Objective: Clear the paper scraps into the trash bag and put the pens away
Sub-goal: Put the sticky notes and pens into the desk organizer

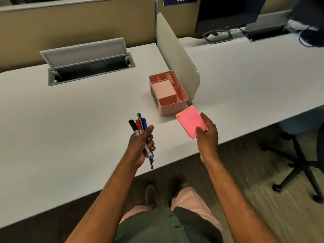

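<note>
The left hand (141,146) is closed around a bundle of pens (141,128), thumb pressed on top, fingers wrapped from below; the caps stand out above the fist, one black, one red, one blue, and a thin grey one between them, while the lower ends stick out under the palm. How many pens are in the bundle is hard to count, because the fingers hide the middle part. The right hand (206,132) holds a stack of pink sticky notes (191,121) by its near corner, thumb on top and the other fingers underneath, so these fingers are mostly hidden by the paper. An orange edge shows at the far left side of the stack. Both hands are above the near edge of the white desk (78,111). Just beyond the notes stands a pink desk organiser (168,92) with several compartments; in its far right compartment some coloured notes stand on edge, but they are too small to make out well. Behind the organiser there is a low beige divider panel (177,57). Far left on the desk, a grey cable hatch (87,60) is open, its inside dark. At the right, an office chair (301,165) is cut off by the frame.
</note>
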